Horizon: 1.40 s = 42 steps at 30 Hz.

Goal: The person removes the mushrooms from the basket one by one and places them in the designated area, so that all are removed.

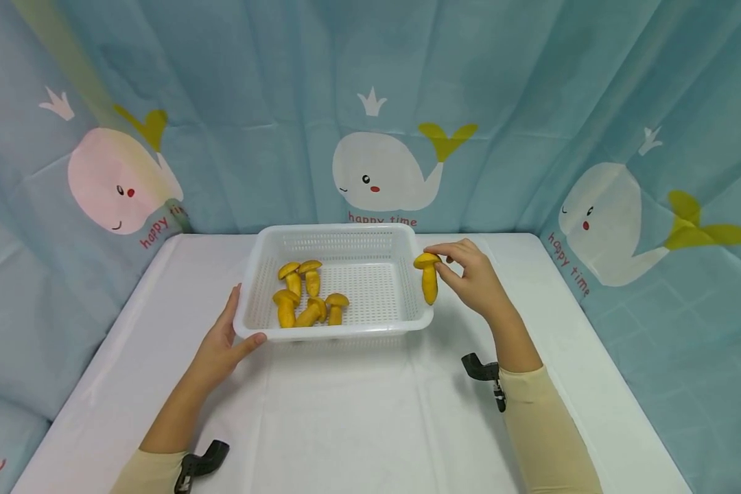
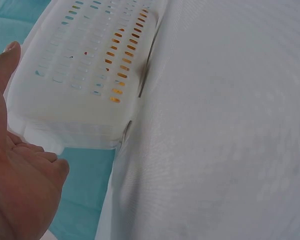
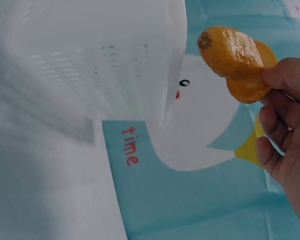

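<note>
While left hand (image 1: 222, 346) grips basket (image 1: 373, 291), right hand (image 1: 474, 278) pinches mushroom (image 1: 429, 280)
Five more mushrooms (image 1: 309, 315) (all yellow) lie inside.

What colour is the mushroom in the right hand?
Yellow; the mushroom shows best in the head view.

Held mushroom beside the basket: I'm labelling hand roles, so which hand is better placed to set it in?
Likely the right hand: it pinches the held mushroom near one end of the white basket, while the left hand holds the opposite end.
</note>
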Each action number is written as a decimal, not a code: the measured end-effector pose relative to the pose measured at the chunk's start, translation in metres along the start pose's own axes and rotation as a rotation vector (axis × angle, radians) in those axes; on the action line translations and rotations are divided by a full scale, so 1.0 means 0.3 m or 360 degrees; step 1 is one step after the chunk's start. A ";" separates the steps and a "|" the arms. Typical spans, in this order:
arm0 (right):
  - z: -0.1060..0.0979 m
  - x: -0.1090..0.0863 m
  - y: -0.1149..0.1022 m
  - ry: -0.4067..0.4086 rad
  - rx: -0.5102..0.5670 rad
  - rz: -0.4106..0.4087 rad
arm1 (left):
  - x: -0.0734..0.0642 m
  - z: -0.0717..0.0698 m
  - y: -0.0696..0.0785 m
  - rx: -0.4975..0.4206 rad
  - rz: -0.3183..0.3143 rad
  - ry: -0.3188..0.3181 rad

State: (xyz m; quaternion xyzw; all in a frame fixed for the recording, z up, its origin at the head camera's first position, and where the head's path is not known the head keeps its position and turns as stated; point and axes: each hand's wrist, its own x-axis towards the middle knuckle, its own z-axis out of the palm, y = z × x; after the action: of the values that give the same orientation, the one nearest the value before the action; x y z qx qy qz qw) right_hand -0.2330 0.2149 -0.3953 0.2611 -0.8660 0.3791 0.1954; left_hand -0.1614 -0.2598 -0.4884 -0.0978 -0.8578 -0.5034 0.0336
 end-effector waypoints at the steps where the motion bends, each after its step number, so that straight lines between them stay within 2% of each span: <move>1: -0.005 -0.003 0.004 -0.0002 -0.0001 0.0015 | 0.000 0.001 0.000 0.0000 -0.0002 -0.0003; 12: -0.044 -0.028 0.086 0.0019 -0.0020 0.0175 | 0.000 0.003 -0.007 0.0023 0.0020 -0.0013; 19: -0.010 -0.026 0.156 -0.0041 -0.0033 0.0271 | -0.019 -0.021 -0.008 0.0069 -0.0008 0.0001; 32: 0.033 -0.053 0.301 -0.0126 -0.0081 0.0510 | -0.012 -0.008 -0.002 0.0063 0.0005 0.0004; 42: 0.077 -0.069 0.370 -0.0196 -0.0007 0.0608 | -0.012 -0.007 -0.015 0.0078 0.0027 0.0003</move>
State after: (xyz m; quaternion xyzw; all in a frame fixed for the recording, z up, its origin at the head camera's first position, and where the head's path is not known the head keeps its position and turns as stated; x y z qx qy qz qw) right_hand -0.2867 0.2676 -0.4827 0.1142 -0.9110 0.3906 0.0672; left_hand -0.1588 -0.2642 -0.4916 -0.1039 -0.8691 -0.4819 0.0410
